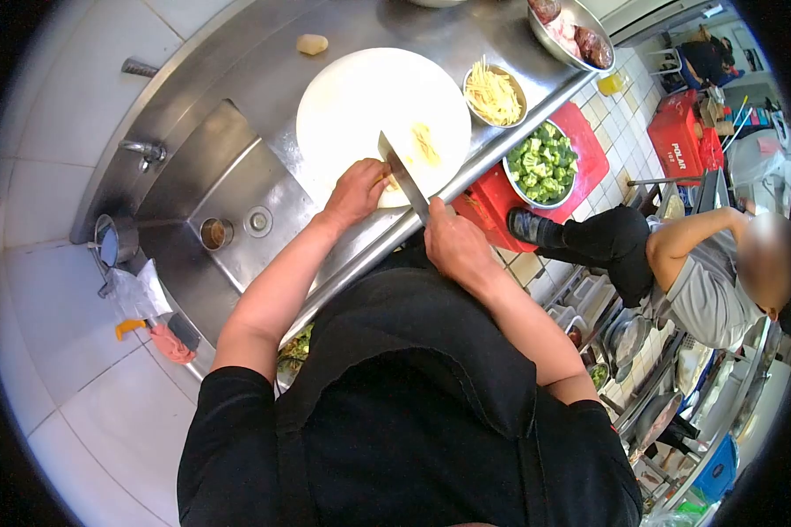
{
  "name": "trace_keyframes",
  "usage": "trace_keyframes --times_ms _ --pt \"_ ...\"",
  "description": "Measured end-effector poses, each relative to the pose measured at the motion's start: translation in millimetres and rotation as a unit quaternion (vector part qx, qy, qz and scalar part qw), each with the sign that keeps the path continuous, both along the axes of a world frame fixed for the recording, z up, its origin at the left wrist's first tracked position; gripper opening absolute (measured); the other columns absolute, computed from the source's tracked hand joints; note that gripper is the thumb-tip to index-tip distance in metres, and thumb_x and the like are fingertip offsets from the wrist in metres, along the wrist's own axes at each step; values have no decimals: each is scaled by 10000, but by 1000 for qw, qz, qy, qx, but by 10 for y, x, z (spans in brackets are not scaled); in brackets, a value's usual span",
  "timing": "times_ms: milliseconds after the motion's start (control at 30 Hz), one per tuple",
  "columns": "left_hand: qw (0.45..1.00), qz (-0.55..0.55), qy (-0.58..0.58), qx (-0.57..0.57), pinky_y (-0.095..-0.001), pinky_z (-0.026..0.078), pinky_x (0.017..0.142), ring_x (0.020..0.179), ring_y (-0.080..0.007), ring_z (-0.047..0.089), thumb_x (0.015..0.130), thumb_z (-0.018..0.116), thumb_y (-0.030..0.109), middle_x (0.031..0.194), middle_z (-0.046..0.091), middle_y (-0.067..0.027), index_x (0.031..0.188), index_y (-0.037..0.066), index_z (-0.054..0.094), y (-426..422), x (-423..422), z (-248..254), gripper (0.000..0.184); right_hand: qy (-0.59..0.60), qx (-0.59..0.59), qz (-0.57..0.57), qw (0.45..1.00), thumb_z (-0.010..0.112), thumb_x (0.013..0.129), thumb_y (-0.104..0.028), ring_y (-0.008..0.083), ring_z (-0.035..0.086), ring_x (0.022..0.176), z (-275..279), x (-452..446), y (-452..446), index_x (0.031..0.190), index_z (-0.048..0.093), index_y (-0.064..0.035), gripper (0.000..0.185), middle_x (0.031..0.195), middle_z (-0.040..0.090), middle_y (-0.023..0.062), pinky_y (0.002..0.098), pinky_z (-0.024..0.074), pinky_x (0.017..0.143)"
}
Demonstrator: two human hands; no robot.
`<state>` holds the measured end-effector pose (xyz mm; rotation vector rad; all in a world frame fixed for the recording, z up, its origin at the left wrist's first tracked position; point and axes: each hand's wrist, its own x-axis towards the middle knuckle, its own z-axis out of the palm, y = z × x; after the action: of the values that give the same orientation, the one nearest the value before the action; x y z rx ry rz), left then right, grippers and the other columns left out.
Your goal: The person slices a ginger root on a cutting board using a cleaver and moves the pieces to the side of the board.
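Note:
My right hand (pixel 460 248) is wrapped around the handle of a kitchen knife (pixel 402 176), whose blade slants across a round white cutting board (pixel 343 97). My left hand (pixel 359 191), its fingers curled, presses a pale piece of potato against the board on the blade's left side. Most of that piece is hidden by the fingers and the knife. Right of the blade lies a small heap of thin potato strips (pixel 424 143). A metal bowl of cut yellow strips (pixel 494 95) stands beside the board, and a whole peeled potato (pixel 312 44) rests behind it.
A steel sink (pixel 163 241) with a small metal cup (pixel 216 234) is at left. Broccoli (pixel 543 162) fills a bowl on a red stool (pixel 589 145) below the counter. A seated person (pixel 712 281) is at right. A bowl of meat (pixel 580 39) stands at the back right.

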<state>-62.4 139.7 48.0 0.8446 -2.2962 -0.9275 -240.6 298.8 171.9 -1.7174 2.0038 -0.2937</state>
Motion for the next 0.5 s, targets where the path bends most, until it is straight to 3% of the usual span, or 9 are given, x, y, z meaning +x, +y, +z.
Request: trace_keyframes --times_ms 300,500 --pt "1000 -1 -15 22 -457 537 990 1146 -371 653 985 709 121 1189 697 -161 1200 27 685 -10 -1 10 236 48 8 5 999 489 1004 -66 488 739 767 -313 85 -222 1085 501 34 130 768 712 298 601 584 708" --pt "1000 4 -6 25 -462 533 998 1139 -377 656 996 687 132 1172 704 -164 1197 22 684 2 9 16 229 10 3 -21 1000 491 1026 -93 512 718 718 -65 1 -207 1081 484 30 135 742 696 304 621 568 652"
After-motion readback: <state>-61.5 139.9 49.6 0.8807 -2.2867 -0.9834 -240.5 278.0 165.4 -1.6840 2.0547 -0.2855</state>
